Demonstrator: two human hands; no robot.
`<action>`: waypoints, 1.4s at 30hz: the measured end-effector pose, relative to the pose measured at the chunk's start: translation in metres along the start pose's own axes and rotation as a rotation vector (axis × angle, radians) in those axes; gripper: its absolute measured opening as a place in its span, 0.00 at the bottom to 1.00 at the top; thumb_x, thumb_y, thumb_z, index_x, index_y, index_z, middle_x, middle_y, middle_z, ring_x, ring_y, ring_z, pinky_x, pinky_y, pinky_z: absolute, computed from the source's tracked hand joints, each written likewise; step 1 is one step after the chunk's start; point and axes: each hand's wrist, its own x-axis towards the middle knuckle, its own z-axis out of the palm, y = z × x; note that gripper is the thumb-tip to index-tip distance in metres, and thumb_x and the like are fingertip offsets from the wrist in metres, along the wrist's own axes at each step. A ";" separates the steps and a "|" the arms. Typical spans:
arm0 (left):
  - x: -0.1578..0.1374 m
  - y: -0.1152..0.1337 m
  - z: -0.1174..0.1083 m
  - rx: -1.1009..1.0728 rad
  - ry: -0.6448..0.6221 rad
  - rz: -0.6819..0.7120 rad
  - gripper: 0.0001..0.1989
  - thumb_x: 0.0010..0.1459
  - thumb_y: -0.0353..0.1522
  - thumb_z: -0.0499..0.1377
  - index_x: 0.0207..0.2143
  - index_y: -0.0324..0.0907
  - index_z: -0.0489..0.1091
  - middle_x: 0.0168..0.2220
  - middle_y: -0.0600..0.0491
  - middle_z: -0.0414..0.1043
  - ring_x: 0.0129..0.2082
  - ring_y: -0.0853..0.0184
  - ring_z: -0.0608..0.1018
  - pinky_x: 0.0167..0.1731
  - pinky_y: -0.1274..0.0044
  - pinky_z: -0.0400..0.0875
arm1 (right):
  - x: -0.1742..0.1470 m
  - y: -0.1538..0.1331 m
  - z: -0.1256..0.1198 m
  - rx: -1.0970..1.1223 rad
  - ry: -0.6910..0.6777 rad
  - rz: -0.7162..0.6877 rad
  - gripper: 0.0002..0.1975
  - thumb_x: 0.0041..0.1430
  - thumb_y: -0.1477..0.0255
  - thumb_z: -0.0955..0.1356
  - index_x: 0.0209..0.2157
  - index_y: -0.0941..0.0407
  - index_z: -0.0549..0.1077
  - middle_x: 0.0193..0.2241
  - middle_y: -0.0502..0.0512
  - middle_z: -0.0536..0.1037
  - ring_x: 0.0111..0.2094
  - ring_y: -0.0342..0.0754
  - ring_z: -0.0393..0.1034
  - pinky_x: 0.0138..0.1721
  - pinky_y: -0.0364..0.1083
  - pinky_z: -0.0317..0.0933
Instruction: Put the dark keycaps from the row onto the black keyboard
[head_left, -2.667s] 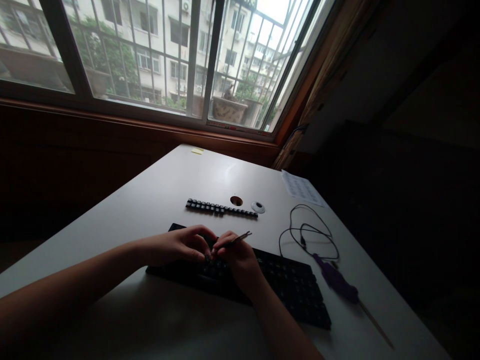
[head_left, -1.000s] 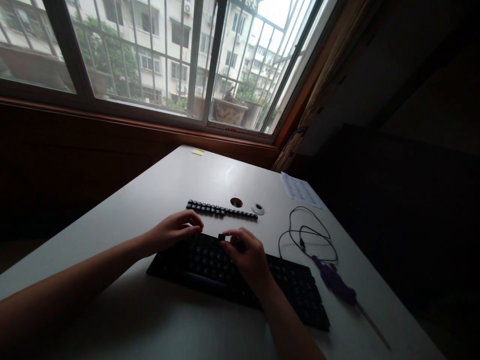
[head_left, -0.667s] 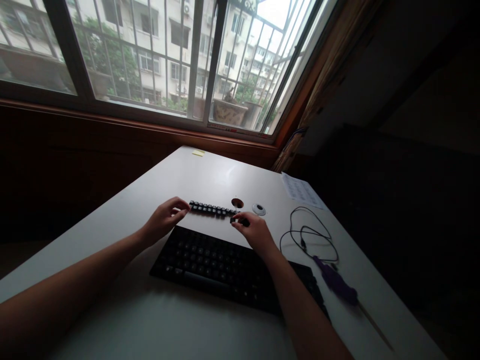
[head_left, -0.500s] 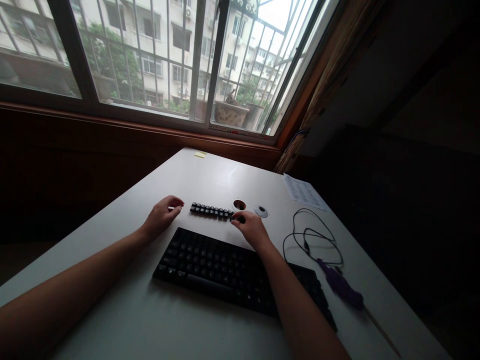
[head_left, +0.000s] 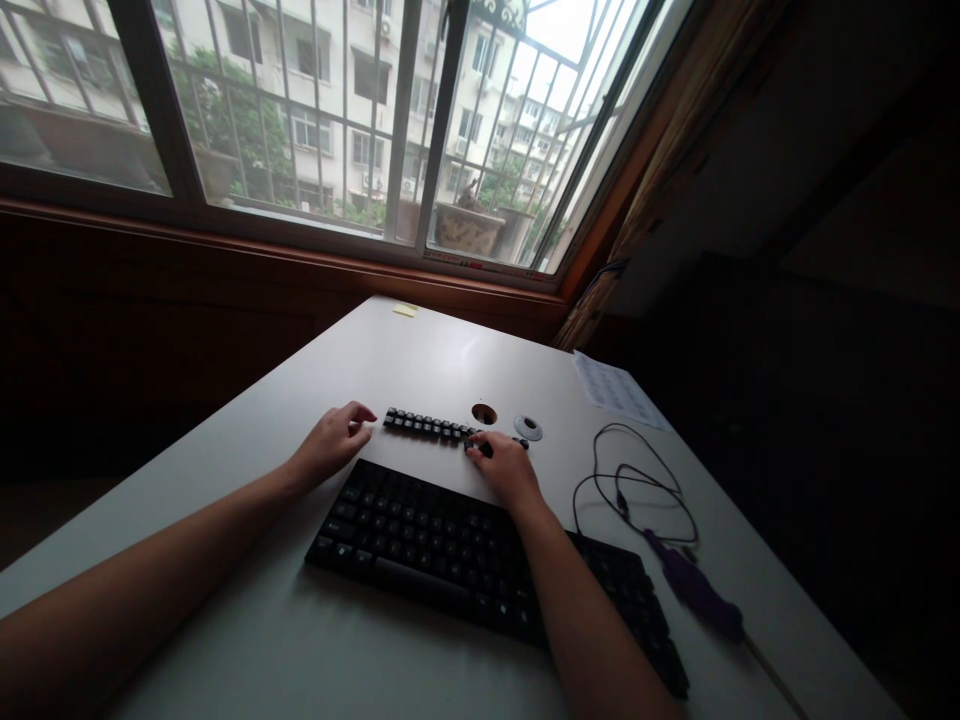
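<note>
Two rows of black keycaps (head_left: 424, 425) lie side by side on the white desk (head_left: 247, 600). My right hand (head_left: 504, 468) is at their right end, thumb and fingers closed on a dark keycap (head_left: 470, 445), which they partly cover. Off the left end of the rows rests my left hand (head_left: 334, 445), holding nothing, with its thumb and index finger apart. A black keyboard (head_left: 420, 550) lies in front of both hands, and my right forearm crosses over its right part.
Beyond the right hand are a round hole (head_left: 484, 413) in the desk and a grey ring-shaped cover (head_left: 528, 427). A black cable (head_left: 596, 460) and a purple duster-like thing (head_left: 697, 595) lie at right. Printed paper (head_left: 619, 388) sits by the far right edge; a yellow note (head_left: 406, 310) is farther back.
The view has shifted slightly. My left thumb and index finger have shifted a little near the left end of the rows. My right hand stays at the right end of the keycaps.
</note>
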 end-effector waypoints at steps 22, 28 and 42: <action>-0.002 0.005 0.000 0.041 -0.006 0.035 0.13 0.58 0.34 0.55 0.44 0.41 0.72 0.39 0.46 0.74 0.40 0.57 0.78 0.44 0.66 0.72 | -0.012 0.000 -0.006 -0.076 0.009 -0.085 0.14 0.56 0.74 0.68 0.44 0.49 0.80 0.40 0.52 0.77 0.40 0.48 0.74 0.48 0.46 0.66; -0.002 0.003 0.001 0.038 -0.011 0.052 0.13 0.57 0.34 0.55 0.43 0.41 0.72 0.39 0.47 0.75 0.40 0.57 0.78 0.43 0.66 0.72 | -0.011 -0.002 -0.005 -0.048 -0.015 -0.090 0.15 0.57 0.75 0.68 0.45 0.50 0.79 0.43 0.53 0.77 0.42 0.49 0.74 0.48 0.46 0.67; -0.002 0.000 0.005 0.007 -0.010 0.070 0.08 0.56 0.31 0.55 0.39 0.42 0.70 0.43 0.47 0.77 0.41 0.58 0.77 0.43 0.68 0.71 | -0.011 -0.003 -0.005 -0.055 -0.011 -0.085 0.16 0.58 0.74 0.67 0.47 0.50 0.78 0.44 0.54 0.76 0.44 0.49 0.73 0.49 0.46 0.66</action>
